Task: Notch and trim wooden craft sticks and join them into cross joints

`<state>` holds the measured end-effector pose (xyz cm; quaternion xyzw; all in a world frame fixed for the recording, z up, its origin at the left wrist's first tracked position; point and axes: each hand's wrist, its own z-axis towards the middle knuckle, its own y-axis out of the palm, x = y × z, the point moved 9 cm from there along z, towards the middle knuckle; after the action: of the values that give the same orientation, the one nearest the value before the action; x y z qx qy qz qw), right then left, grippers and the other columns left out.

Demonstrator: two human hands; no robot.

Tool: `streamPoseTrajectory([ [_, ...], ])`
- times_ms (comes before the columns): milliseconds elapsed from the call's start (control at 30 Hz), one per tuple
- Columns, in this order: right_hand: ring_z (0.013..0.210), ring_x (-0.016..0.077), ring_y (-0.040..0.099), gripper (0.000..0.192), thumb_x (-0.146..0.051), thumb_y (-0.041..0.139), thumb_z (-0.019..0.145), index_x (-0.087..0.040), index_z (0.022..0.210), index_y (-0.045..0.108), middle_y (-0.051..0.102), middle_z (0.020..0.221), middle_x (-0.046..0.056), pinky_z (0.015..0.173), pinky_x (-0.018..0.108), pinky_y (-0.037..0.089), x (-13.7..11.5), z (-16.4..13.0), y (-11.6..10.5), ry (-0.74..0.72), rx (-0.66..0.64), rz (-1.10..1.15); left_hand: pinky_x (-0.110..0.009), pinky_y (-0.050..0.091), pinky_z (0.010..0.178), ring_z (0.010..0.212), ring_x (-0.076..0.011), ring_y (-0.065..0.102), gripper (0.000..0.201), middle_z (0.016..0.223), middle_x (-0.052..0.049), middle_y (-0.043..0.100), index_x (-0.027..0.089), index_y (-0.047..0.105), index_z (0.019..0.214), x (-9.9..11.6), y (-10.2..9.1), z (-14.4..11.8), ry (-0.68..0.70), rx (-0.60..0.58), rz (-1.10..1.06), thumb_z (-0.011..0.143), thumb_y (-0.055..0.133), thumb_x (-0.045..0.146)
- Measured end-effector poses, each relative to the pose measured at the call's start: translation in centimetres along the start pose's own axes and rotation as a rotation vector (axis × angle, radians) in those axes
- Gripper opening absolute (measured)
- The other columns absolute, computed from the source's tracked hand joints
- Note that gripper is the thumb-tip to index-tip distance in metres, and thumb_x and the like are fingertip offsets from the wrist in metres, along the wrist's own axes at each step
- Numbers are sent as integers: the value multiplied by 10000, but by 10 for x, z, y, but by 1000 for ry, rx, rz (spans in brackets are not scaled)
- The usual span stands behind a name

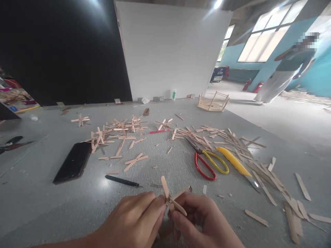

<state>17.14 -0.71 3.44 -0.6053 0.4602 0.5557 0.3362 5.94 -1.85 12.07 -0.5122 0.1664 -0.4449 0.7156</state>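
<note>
Stick cross (172, 197) sits at 6 o'clock, low over the table (51, 206), pinched between both hands. The left hand (134, 220) has its grip closed on the cross's left side; the right hand (204, 220) grips its right side. Scissors (207, 162) lie at 1 o'clock, a pen (121, 180) at 10, a phone (73, 162) farther left.

grey floor (284, 120), white board (170, 51), bright windows (269, 38)

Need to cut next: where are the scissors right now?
In the head view, the scissors lie on the grey surface right of centre, beyond the right hand, touching the yellow-handled knife on their right.
</note>
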Motion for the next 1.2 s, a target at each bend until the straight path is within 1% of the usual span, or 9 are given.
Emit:
streamPoseTrajectory([
  [167,605,97,542,393,-540,689,927,-159,838,647,594,691,-11,588,208,442,4,3,-3,-2,-3,-63,-295,622,718,738,-194,717,337,845,-47,736,189,661,1019,-1,9,-1,12,-43,-37,1059,327,180],
  [433,497,59,389,492,-643,677,893,-155,846,648,531,656,-38,452,187,313,9,8,-3,55,-37,36,-289,565,673,693,-179,704,327,774,-13,701,209,637,882,-18,23,1,-178,-83,-171,1019,354,122],
  [567,561,74,447,446,-590,699,901,-149,843,658,557,690,-21,516,192,366,5,7,-5,27,-4,9,-254,481,617,635,-146,650,283,748,6,676,208,597,847,-22,27,5,-206,-123,-290,998,369,135],
  [767,564,73,445,312,-436,748,902,-162,795,642,504,629,-59,543,184,379,-1,6,-3,20,-2,-57,-229,321,522,528,-103,455,305,605,42,503,210,417,692,-27,30,8,-328,-211,-394,992,370,180],
  [967,615,108,504,411,-551,746,876,-145,841,690,586,694,-10,572,221,403,-6,5,-10,-16,9,-151,-257,254,530,556,-114,351,378,586,61,363,204,407,658,-41,45,1,-503,-355,-469,1023,394,299],
  [1033,596,118,484,448,-586,632,945,-155,830,682,560,657,-12,547,232,385,-14,3,-21,-97,83,-279,-246,275,541,593,-127,393,393,611,58,386,202,498,692,-49,46,-3,-595,-391,-530,1035,410,373],
  [1067,579,119,469,437,-566,586,977,-168,817,668,538,631,-20,531,233,376,-22,1,-31,-159,165,-365,-239,308,563,629,-136,442,389,641,51,441,202,567,737,-52,45,-4,-631,-400,-567,1034,421,405],
  [1133,559,122,465,327,-459,577,1000,-189,829,646,538,634,-24,524,235,393,-41,-4,-47,-306,347,-551,-240,394,654,761,-169,556,362,781,22,594,217,690,886,-55,43,-5,-675,-416,-639,1027,439,437],
  [1200,589,128,523,151,-341,631,963,-202,910,656,609,732,-1,550,236,452,-57,-8,-51,-438,438,-672,-265,442,766,895,-198,609,345,945,-3,674,241,739,982,-56,40,-5,-683,-433,-675,1019,460,440],
])
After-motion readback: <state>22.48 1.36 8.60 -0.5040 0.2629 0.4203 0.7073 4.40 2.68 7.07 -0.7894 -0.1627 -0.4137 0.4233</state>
